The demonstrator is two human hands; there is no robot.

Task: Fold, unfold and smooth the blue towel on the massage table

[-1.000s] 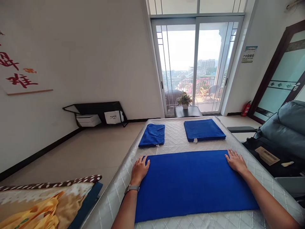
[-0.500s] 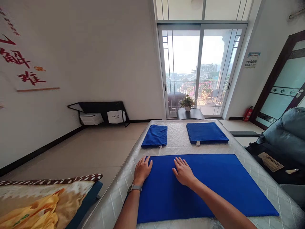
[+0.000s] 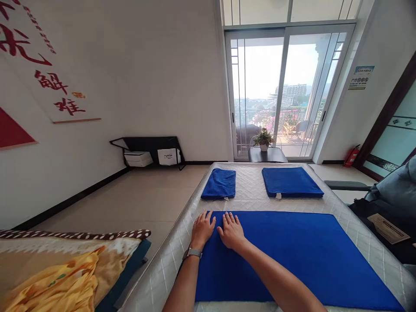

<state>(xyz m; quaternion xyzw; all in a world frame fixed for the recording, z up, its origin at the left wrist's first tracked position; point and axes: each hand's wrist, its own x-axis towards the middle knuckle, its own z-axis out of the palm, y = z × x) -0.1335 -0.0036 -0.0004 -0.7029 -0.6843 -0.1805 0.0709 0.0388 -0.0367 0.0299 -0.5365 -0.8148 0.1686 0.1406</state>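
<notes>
A large blue towel (image 3: 292,255) lies spread flat on the white quilted mattress (image 3: 247,182). My left hand (image 3: 203,229) rests on its far left corner, fingers stretched out, with a watch band around the wrist. Just to the right, my right hand (image 3: 231,230) lies flat on the cloth near the far edge, fingers slightly spread. Neither hand grips anything. Beyond the spread cloth lie a small folded blue cloth (image 3: 219,183) on the left and a wider folded blue stack (image 3: 291,182) on the right, each with a white tag.
At lower left is bedding with a yellow cloth (image 3: 65,279). A potted plant (image 3: 264,139) stands on a dark chair (image 3: 268,155) before the sliding door (image 3: 256,95). A black rack (image 3: 152,147) stands by the wall, and a dark armchair (image 3: 398,186) at right.
My right hand has slid left across the blue towel, closer to my left hand. The view has turned slightly left; my left hand stays at the towel's far left corner.
</notes>
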